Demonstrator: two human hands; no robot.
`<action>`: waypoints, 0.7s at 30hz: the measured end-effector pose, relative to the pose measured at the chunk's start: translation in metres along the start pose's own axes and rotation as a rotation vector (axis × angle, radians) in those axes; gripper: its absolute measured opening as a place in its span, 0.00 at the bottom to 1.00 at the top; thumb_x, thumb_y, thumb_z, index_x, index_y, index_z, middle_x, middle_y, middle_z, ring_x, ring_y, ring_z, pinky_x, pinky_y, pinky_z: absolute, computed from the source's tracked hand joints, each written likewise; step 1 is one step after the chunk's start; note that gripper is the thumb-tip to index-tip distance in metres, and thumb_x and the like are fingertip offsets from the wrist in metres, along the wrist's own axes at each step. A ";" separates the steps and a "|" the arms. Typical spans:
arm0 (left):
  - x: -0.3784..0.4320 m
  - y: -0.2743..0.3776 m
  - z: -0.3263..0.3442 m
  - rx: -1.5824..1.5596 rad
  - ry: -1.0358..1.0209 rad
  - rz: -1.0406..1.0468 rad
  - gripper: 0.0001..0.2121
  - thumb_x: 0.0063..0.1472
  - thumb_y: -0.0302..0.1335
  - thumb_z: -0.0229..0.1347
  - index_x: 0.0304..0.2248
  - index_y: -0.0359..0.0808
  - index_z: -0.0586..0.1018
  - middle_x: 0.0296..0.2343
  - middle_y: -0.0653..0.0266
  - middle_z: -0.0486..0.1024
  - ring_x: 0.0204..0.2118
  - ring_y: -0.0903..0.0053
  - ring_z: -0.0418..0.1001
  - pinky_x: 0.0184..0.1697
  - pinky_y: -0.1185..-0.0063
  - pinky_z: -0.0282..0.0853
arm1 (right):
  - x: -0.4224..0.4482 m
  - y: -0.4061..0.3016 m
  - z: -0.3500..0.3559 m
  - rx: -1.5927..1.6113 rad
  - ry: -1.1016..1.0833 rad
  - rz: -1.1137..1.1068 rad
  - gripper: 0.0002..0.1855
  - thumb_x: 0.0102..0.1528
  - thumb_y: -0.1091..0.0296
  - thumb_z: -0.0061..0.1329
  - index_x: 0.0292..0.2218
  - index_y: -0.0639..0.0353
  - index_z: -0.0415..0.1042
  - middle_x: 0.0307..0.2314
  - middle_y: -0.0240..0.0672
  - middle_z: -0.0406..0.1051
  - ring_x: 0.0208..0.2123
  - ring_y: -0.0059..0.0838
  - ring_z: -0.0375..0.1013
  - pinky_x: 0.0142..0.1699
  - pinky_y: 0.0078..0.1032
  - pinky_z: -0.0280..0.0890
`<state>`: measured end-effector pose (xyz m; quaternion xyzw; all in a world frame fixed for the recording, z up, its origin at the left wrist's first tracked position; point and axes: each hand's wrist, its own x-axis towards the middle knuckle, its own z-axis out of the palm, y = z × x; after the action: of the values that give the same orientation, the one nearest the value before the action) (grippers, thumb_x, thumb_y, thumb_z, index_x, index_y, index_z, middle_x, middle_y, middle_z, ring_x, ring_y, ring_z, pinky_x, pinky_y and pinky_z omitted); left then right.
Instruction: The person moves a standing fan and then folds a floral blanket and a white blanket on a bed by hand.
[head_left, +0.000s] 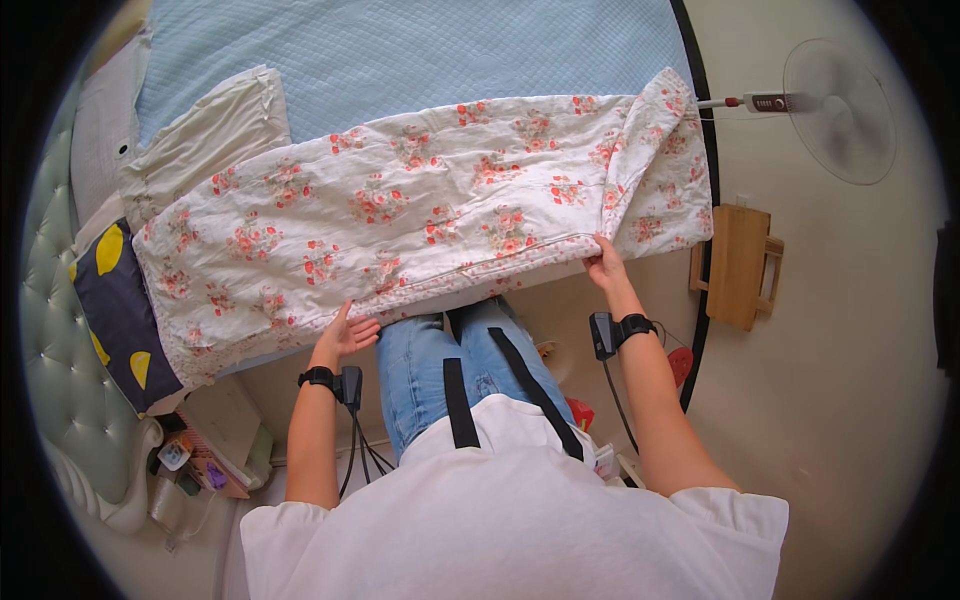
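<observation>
A white quilt (442, 187) with red and pink flower bunches lies in a long folded strip along the near side of the bed. My right hand (607, 268) pinches its near edge, where a turned-over flap (646, 142) runs diagonally to the far right corner. At the same edge, further left, my left hand (351, 335) is palm up with its fingers apart. Its thumb rests against the quilt's edge, and I see nothing held in it. Under and beyond the quilt spreads a light blue quilted mattress cover (450, 52).
Left lie a dark pillow with yellow lemons (124, 315) and a crumpled cream cloth (217, 131), beside a tufted headboard (60, 255). Past the bed's foot stand a running fan (840, 112) and a wooden folding stool (739, 266). A cluttered nightstand (225, 420) is at lower left.
</observation>
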<state>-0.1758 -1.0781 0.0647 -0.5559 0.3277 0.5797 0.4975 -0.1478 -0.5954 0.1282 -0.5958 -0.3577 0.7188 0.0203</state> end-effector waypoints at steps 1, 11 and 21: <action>-0.006 -0.002 0.012 0.114 -0.231 -0.058 0.25 0.47 0.46 0.41 0.37 0.31 0.61 0.35 0.59 0.62 0.37 0.72 0.62 0.37 0.74 0.61 | -0.002 0.003 0.004 -0.010 -0.036 0.036 0.13 0.41 0.69 0.43 0.32 0.57 0.60 0.26 0.31 0.62 0.28 0.23 0.61 0.31 0.20 0.58; -0.010 -0.053 0.278 0.346 -0.790 -0.287 0.28 0.48 0.49 0.38 0.39 0.31 0.59 0.36 0.59 0.61 0.39 0.73 0.60 0.41 0.75 0.56 | -0.009 -0.010 0.020 -0.049 -0.462 0.212 0.16 0.43 0.65 0.41 0.35 0.59 0.58 0.29 0.31 0.62 0.31 0.23 0.61 0.38 0.21 0.56; 0.022 -0.111 0.386 -0.409 -0.415 0.292 0.10 0.46 0.30 0.46 0.30 0.35 0.66 0.26 0.66 0.66 0.32 0.78 0.63 0.39 0.78 0.57 | 0.042 -0.078 0.003 0.115 -0.632 0.432 0.14 0.42 0.68 0.41 0.34 0.60 0.59 0.29 0.32 0.62 0.35 0.25 0.59 0.41 0.23 0.53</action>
<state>-0.1916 -0.6814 0.1274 -0.4615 0.1725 0.7997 0.3432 -0.1933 -0.5200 0.1350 -0.4044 -0.1718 0.8736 -0.2094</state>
